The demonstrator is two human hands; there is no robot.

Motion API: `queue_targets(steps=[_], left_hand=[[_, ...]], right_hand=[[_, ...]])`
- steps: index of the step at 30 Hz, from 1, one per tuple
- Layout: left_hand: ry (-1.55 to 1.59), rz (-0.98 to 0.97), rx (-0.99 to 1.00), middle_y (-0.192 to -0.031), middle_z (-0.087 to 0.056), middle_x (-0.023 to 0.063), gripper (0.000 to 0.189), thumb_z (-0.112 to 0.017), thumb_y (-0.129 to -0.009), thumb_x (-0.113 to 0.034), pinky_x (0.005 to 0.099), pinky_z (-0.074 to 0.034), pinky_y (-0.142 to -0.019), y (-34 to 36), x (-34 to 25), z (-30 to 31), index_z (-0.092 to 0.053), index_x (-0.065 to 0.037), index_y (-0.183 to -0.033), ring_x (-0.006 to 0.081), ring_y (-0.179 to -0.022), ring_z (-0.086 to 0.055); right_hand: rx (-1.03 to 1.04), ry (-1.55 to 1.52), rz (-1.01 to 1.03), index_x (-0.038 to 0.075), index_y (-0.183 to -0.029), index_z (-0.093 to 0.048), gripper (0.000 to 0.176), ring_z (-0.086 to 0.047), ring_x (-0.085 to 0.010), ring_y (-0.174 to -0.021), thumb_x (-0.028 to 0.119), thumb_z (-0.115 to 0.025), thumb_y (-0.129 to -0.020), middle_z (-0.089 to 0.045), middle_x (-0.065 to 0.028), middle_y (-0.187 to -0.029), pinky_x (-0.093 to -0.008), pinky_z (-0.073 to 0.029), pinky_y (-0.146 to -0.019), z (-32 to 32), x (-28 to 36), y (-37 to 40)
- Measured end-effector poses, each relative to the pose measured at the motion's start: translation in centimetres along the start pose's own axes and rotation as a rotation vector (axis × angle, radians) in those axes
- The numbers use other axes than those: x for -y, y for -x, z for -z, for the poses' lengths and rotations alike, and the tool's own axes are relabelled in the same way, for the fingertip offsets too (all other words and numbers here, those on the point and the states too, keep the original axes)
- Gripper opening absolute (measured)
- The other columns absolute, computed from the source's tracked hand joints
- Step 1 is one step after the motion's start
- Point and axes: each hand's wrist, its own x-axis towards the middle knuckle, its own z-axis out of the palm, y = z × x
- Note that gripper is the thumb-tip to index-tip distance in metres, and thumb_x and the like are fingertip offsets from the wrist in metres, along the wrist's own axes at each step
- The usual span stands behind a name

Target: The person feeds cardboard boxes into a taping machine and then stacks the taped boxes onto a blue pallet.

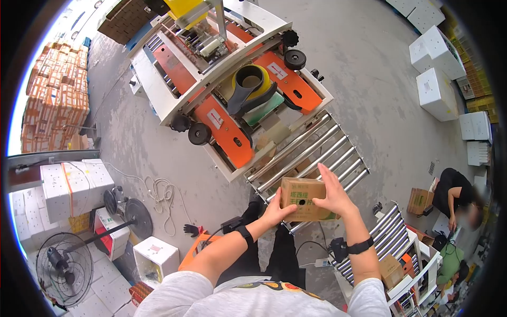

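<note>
Between my two hands is a small brown cardboard box with green printing and a dark round hole in its side. My left hand presses against its left side, thumb across the lower front. On the right side, my right hand grips it with the thumb on the front and the fingers pointing up. Under and beyond the box lies a roller conveyor with metal rollers. It joins a carton sealing machine with orange plates and a tape roll.
A second roller conveyor at the lower right has a brown carton beside it. White foam boxes line the right wall. A standing fan and coiled cable are at left. A person in black bends over at far right.
</note>
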Motion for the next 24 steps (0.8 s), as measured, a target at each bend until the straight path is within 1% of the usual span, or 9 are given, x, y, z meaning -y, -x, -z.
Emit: queue_targets(steps=[2, 4, 6, 7, 11, 13, 16, 22, 24], left_hand=[[-0.369, -0.073, -0.251, -0.118, -0.04, 0.0249, 0.073, -0.06, -0.077, -0.042, 0.0381, -0.032, -0.097, -1.5, 2.2, 3.3, -0.03, -0.004, -0.132, 0.0361, -0.114, -0.036], [-0.487, 0.007, -0.384, -0.115, -0.042, 0.0268, 0.06, -0.054, -0.08, -0.046, 0.0385, -0.033, -0.095, -1.6, 0.9, 4.7, -0.044, -0.006, -0.123, 0.0348, -0.112, -0.038], [-0.398, 0.108, -0.442, -0.111, -0.046, 0.0212, 0.049, -0.056, -0.081, -0.039, 0.0375, -0.039, -0.088, -2.2, -0.4, 4.7, -0.05, -0.003, -0.115, 0.032, -0.104, -0.045], [-0.169, 0.06, -0.447, -0.109, -0.049, 0.0178, 0.046, -0.058, -0.082, -0.035, 0.0357, -0.041, -0.084, -2.8, 0.1, 4.5, -0.05, -0.003, -0.114, 0.0285, -0.1, -0.048], [0.237, 0.103, -0.497, -0.105, -0.054, 0.0073, 0.034, -0.058, -0.084, -0.021, 0.0324, -0.046, -0.077, -5.3, -3.1, 3.2, -0.049, -0.003, -0.112, 0.0186, -0.091, -0.054], [0.354, 0.033, -0.477, -0.103, -0.053, 0.0048, 0.03, -0.055, -0.086, -0.019, 0.039, -0.049, -0.075, -7.3, -2.4, 3.1, -0.047, -0.005, -0.111, 0.0181, -0.095, -0.053], [0.371, 0.184, -0.544, -0.104, -0.052, 0.0049, 0.028, -0.055, -0.087, -0.018, 0.0365, -0.049, -0.075, -8.2, -5.3, 3.0, -0.048, -0.005, -0.111, 0.0178, -0.092, -0.054], [0.399, -0.141, -0.686, -0.105, -0.057, 0.0083, 0.027, -0.057, -0.085, -0.009, 0.0241, -0.042, -0.077, -9.5, -5.3, 3.8, -0.052, 0.005, -0.107, 0.0126, -0.087, -0.053], [0.551, 0.048, -0.62, -0.102, -0.056, 0.0059, 0.026, -0.058, -0.085, -0.01, 0.0255, -0.041, -0.079, -8.0, -6.3, 3.8, -0.052, 0.004, -0.106, 0.0123, -0.088, -0.051]], right_hand=[[-0.138, 0.222, -0.374, 0.003, -0.134, -0.024, 0.09, -0.026, -0.0397, -0.124, 0.024, -0.072, -0.062, -0.027, -0.0235, -0.135, -0.04, -0.025, -0.103, -0.6, -1.3, -1.0], [-0.147, 0.332, -0.54, 0.003, -0.133, -0.025, 0.088, -0.038, -0.0358, -0.118, 0.028, -0.073, -0.064, -0.031, -0.026, -0.131, -0.0417, -0.04, -0.091, -2.0, -2.9, -0.5], [0.223, -0.555, -1.011, 0.005, -0.134, -0.026, 0.084, -0.044, -0.0313, -0.114, 0.032, -0.071, -0.069, -0.031, -0.0243, -0.131, -0.037, -0.05, -0.074, -2.7, -2.0, -1.0], [0.039, -0.749, -0.915, 0.008, -0.136, -0.023, 0.075, -0.055, -0.0179, -0.097, 0.032, -0.064, -0.077, -0.034, -0.0156, -0.133, -0.0272, -0.05, -0.06, -5.1, -2.3, -0.9], [-0.403, -0.705, -0.461, 0.013, -0.137, -0.022, 0.073, -0.055, -0.0154, -0.091, 0.028, -0.064, -0.078, -0.04, -0.0116, -0.13, -0.025, -0.048, -0.058, -8.7, -4.2, -6.4], [-0.767, -0.597, -0.358, 0.01, -0.132, -0.031, 0.069, -0.051, -0.0194, -0.1, 0.023, -0.068, -0.076, -0.041, -0.0128, -0.125, -0.0285, -0.047, -0.077, -8.1, -5.5, -9.9], [-0.513, -0.877, -0.466, 0.008, -0.126, -0.037, 0.063, -0.049, -0.0188, -0.103, 0.021, -0.07, -0.074, -0.049, -0.0098, -0.117, -0.0297, -0.042, -0.085, -5.0, -4.2, -11.8], [-0.525, -0.65, -0.329, 0.005, -0.123, -0.039, 0.053, -0.05, -0.0173, -0.1, 0.022, -0.064, -0.079, -0.048, -0.0092, -0.119, -0.0282, -0.042, -0.082, -5.8, -4.8, -17.2], [-0.588, -0.594, -0.308, 0.005, -0.124, -0.038, 0.052, -0.051, -0.0167, -0.099, 0.022, -0.062, -0.081, -0.045, -0.0095, -0.123, -0.0273, -0.043, -0.08, -5.0, -5.0, -16.4]])
